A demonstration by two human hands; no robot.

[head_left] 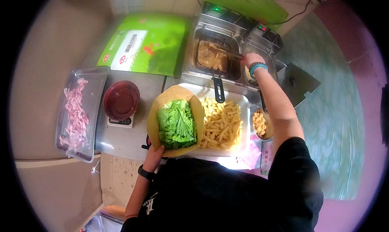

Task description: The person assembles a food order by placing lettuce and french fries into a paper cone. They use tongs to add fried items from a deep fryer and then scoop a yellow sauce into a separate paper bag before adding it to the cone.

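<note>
One hand (154, 157) — the left — grips a lettuce box (152, 124).

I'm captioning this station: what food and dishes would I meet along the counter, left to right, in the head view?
Clear tray of pink pieces, dark red bowl, brown paper container of green lettuce, yellow fries, golden chunks.

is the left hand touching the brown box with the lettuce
Touching. The head view shows the left hand meeting the near-left edge of the brown box, with no gap between them.
</note>
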